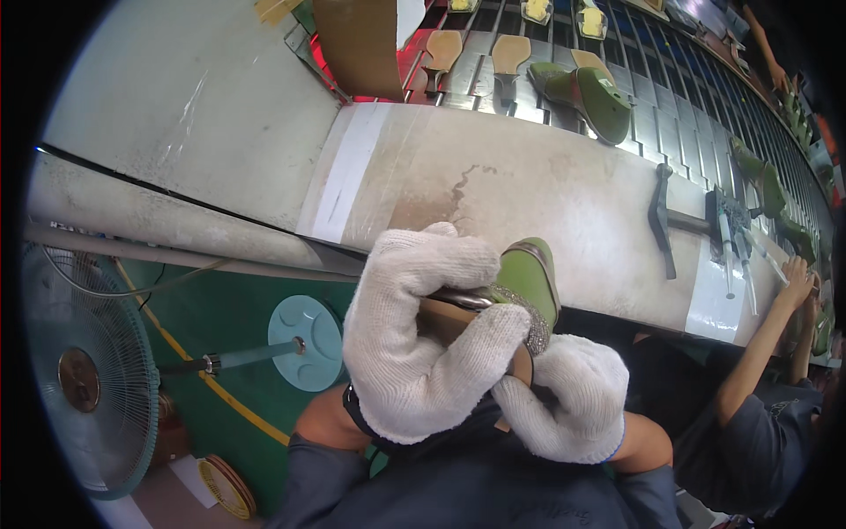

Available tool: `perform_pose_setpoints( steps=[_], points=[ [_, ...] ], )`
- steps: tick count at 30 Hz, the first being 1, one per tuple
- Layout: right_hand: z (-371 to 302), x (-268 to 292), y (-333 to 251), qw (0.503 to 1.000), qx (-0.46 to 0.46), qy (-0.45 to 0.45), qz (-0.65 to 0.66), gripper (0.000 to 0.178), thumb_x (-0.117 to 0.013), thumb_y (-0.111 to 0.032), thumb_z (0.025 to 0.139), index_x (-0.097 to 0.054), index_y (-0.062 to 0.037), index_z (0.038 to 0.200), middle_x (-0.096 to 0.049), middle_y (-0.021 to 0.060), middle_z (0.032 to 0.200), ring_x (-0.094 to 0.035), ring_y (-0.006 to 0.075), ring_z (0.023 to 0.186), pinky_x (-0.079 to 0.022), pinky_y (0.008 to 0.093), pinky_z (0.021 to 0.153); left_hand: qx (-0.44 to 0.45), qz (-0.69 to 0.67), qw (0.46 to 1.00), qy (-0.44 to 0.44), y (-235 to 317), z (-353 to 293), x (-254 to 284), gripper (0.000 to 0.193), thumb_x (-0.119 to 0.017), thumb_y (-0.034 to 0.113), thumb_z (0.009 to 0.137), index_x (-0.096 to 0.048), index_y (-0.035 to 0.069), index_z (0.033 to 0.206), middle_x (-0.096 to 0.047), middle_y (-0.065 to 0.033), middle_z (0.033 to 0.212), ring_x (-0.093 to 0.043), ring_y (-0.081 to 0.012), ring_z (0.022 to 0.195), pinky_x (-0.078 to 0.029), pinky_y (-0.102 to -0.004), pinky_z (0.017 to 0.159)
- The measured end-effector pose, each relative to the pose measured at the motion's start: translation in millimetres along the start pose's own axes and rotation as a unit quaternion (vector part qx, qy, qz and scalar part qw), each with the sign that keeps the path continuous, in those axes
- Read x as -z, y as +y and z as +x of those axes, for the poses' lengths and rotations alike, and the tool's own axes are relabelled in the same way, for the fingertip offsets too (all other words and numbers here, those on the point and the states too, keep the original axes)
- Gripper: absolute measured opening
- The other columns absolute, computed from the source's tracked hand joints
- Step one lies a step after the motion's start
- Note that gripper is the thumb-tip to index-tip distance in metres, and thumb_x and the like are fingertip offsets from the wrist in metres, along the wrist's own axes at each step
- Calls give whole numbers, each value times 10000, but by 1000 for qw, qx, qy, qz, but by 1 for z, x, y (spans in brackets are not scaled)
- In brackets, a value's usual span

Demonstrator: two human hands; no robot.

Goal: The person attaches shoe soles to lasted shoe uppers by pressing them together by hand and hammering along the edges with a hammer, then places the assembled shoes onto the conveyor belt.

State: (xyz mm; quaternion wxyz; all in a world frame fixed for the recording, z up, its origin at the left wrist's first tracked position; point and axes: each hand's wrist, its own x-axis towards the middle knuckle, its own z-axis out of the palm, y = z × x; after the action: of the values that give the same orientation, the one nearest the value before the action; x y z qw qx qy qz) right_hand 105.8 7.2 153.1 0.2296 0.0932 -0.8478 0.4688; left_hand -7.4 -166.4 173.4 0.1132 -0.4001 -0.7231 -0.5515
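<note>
A green shoe (531, 280) with a sparkly band and a tan inside is held close in front of my body, past the table's near edge. My left hand (414, 344), in a white knit glove, wraps round its side with curled fingers. On the other side, my right hand (573, 397), gloved the same way, closes on the shoe's rear part, where its fingertips are partly hidden. Between the gloves shows a strip of the tan lining; the shoe's underside is out of sight.
A pale worktable (546, 194) runs along a metal conveyor (652, 115) carrying green shoes (604, 106) and tan sole pieces (511, 55). A hammer (661, 220) and brushes (727, 242) lie at right, near a co-worker's hand (797, 282). A fan (84, 379) stands left.
</note>
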Motion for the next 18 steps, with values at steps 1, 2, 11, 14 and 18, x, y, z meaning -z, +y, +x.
perform_pose_setpoints(
  steps=[1,2,11,14,18],
  points=[
    [-1,-1,1,1000,5,3,1,248,-941,-89,774,-696,-73,809,-595,69,643,-614,263,527,-473,383,498,35,-43,998,19,5,-1,-4,457,-797,116,943,-608,-25,1334,-703,-136,1163,-701,-210,1101,-517,-445,1173],
    [-2,-1,1,1000,9,6,3,258,-944,-88,771,-688,-78,802,-583,64,636,-601,258,520,-459,380,492,70,-86,993,37,9,-1,-6,465,-776,113,962,-583,-21,1364,-718,-136,1148,-710,-215,1106,-497,-463,1209],
    [-1,38,1,998,-43,-36,-41,273,-955,-144,779,-693,-68,763,-607,87,643,-598,284,518,-448,382,489,146,-303,941,25,25,26,-17,462,-552,24,1033,-462,-35,1482,-728,-296,1291,-775,-320,1113,-621,-494,1074],
    [-1,58,-13,988,-125,81,-51,385,-1008,-233,767,-748,-30,965,-657,70,723,-670,205,601,-545,342,601,157,-348,924,9,27,38,-32,485,-483,17,1012,-432,-55,1489,-695,-346,1354,-785,-375,1151,-668,-497,1005],
    [43,74,-20,992,-95,81,-7,728,-932,-252,742,-709,70,1356,-768,152,1122,-722,191,989,-578,348,901,62,-451,887,-78,18,49,-60,367,-472,-80,1093,-530,-65,1455,-665,-203,1410,-716,-247,1268,-575,-380,1062]
  ],
)
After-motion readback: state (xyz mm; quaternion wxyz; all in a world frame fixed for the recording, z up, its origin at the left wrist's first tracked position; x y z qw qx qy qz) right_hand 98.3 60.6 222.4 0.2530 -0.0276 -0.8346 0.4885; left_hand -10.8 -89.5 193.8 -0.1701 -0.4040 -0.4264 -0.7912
